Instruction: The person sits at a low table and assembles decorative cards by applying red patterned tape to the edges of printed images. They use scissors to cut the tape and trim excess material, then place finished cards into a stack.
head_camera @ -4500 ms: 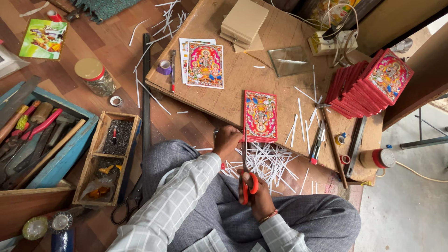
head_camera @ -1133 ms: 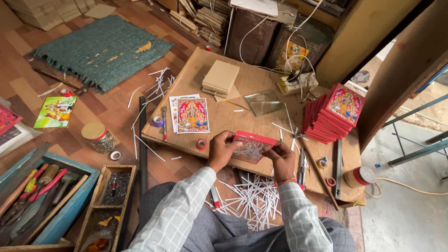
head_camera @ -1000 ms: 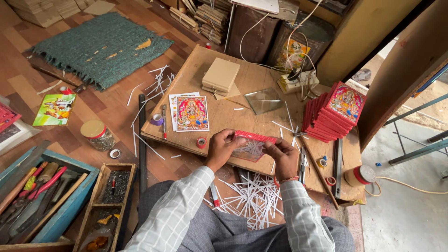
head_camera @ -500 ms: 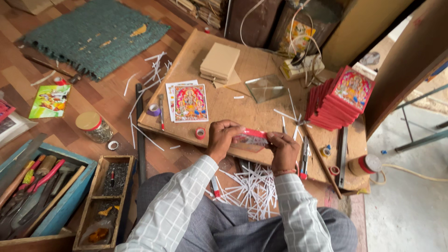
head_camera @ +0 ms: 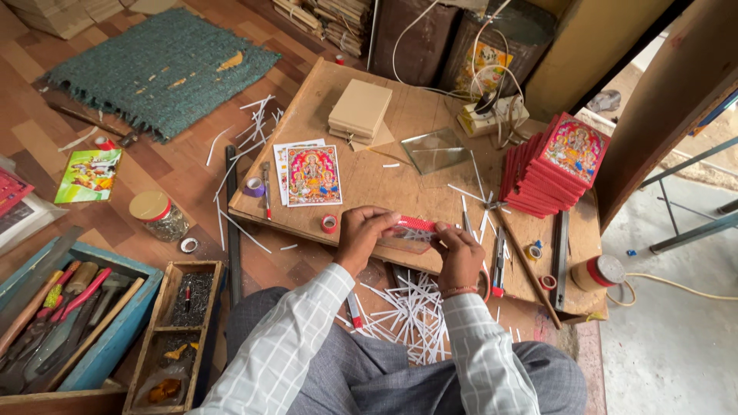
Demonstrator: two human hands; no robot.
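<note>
While gripped edgewise, red frame (head_camera: 411,233) between both hands

the framed picture (head_camera: 410,233) between the hands had a red edge. the stack of frames (head_camera: 555,163) was red with multicoloured prints. the rug (head_camera: 161,73) was teal green, the worktop (head_camera: 400,180) pale brown, the toolbox (head_camera: 115,338) blue, the shirt sleeves (head_camera: 284,361) white-checked.
</note>
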